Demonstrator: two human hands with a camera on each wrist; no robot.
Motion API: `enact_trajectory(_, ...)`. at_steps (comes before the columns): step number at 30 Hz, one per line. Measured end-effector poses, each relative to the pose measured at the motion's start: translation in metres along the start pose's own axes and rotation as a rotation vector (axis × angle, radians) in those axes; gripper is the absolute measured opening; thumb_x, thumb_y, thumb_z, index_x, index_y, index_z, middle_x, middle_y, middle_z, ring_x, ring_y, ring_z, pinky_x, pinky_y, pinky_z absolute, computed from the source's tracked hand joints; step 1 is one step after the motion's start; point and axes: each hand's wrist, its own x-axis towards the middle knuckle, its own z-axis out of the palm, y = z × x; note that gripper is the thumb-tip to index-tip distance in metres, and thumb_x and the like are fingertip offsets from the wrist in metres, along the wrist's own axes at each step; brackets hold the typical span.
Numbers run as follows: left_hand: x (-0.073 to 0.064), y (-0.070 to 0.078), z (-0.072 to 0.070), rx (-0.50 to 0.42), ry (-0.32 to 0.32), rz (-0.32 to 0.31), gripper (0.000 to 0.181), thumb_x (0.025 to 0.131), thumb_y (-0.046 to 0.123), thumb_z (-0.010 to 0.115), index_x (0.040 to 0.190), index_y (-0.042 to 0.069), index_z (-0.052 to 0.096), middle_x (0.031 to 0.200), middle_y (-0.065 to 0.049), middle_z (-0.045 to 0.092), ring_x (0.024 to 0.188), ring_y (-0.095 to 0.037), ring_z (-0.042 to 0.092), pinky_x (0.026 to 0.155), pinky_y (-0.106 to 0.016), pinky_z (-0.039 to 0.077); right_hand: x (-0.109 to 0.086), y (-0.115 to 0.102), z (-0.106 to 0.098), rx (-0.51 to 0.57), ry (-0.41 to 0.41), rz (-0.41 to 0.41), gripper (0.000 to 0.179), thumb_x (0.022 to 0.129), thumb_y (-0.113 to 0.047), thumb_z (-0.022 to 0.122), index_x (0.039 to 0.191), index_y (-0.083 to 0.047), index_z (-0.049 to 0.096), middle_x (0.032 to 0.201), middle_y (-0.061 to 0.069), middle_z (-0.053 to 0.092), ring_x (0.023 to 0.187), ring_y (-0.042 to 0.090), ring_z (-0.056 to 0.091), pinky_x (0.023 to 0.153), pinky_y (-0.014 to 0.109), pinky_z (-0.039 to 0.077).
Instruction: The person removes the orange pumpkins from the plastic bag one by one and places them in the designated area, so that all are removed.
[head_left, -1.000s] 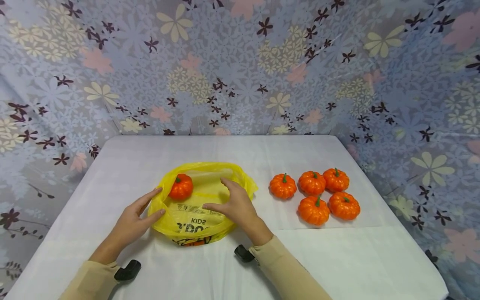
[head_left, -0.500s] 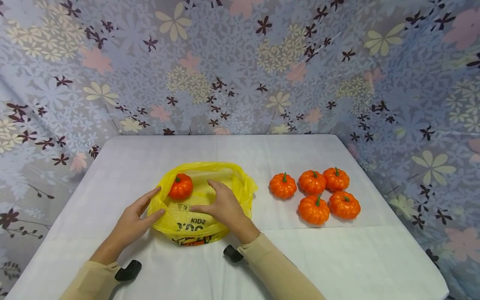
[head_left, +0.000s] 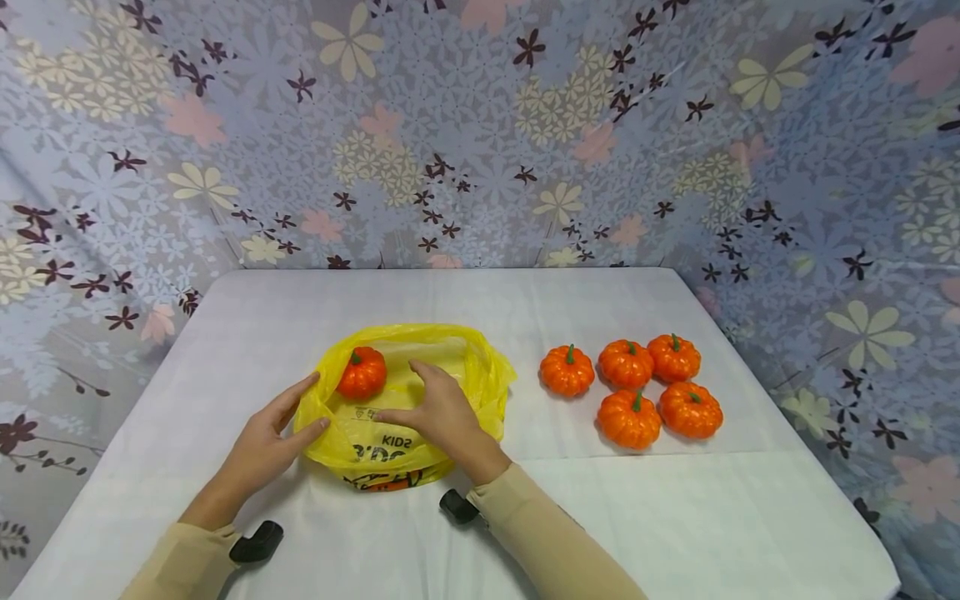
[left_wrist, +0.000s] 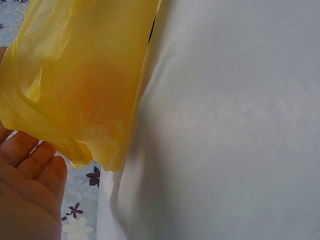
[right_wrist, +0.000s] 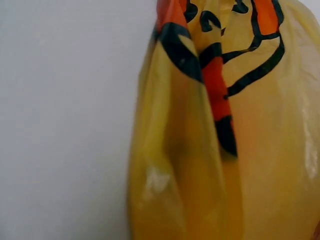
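Note:
A yellow plastic bag point(head_left: 486, 392) lies on the table with its mouth spread wide. Inside it, at the left, sits a small orange-red pumpkin point(head_left: 362, 373) with a green stem. My left hand point(head_left: 262, 450) touches the bag's left rim, thumb and fingers apart. In the left wrist view, relaxed fingers of the left hand point(left_wrist: 30, 185) lie against the bag's edge point(left_wrist: 100, 45). My right hand point(head_left: 442, 417) reaches into the mouth, thumb and index finger spread, nothing visible between them. In the right wrist view only the bag's printed outside point(right_wrist: 200, 125) and the table show.
Several orange pumpkins point(head_left: 628, 419) with green stems stand in a loose group on the white-covered table point(head_left: 480, 296), right of the bag. A flowered cloth point(head_left: 480, 133) hangs behind and beside the table. Both wrists carry black cameras point(head_left: 257, 542).
My right hand has moved left, further over the bag's inside, mostly in the first half second. The left hand, the bag and the pumpkins look nearly unmoved.

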Motion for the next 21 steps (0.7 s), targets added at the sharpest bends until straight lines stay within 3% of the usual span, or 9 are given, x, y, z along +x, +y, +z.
enact_trajectory(9,0.001,0.001,-0.002,0.010,-0.005,0.004,0.070,0.098,0.027,0.069,0.157,0.010,0.036,0.160,-0.015,0.033,0.148,-0.038,0.026,0.116,-0.052,0.027,0.008,-0.004,0.006,0.007,0.008,-0.003,0.101,0.073,-0.059,0.085,0.150,-0.004,0.047,0.149,0.010,0.051,0.136,0.026,0.048,0.112,0.039,0.040)
enact_trajectory(16,0.001,-0.003,0.001,0.028,-0.002,0.021,0.069,0.099,0.031,0.067,0.157,0.011,0.036,0.160,-0.014,0.034,0.147,-0.038,0.027,0.113,-0.017,0.027,0.013,-0.006,0.012,0.031,-0.002,-0.003,0.098,0.073,-0.055,0.086,0.148,-0.004,0.049,0.147,0.009,0.053,0.134,0.025,0.050,0.111,0.039,0.042)
enact_trajectory(18,0.001,-0.003,0.002,0.034,-0.001,0.025,0.069,0.099,0.030,0.067,0.157,0.011,0.036,0.160,-0.014,0.034,0.147,-0.038,0.028,0.114,-0.020,0.027,0.014,-0.007,0.014,0.044,-0.004,-0.006,0.096,0.074,-0.054,0.086,0.147,-0.004,0.050,0.146,0.009,0.054,0.133,0.025,0.051,0.110,0.039,0.043)
enact_trajectory(21,0.002,-0.003,0.001,0.032,-0.003,0.020,0.069,0.099,0.029,0.068,0.157,0.011,0.036,0.160,-0.014,0.033,0.147,-0.038,0.027,0.117,-0.037,0.029,0.015,-0.009,0.016,0.060,0.007,-0.017,0.091,0.074,-0.052,0.087,0.144,-0.004,0.053,0.143,0.010,0.057,0.130,0.025,0.053,0.108,0.040,0.045)
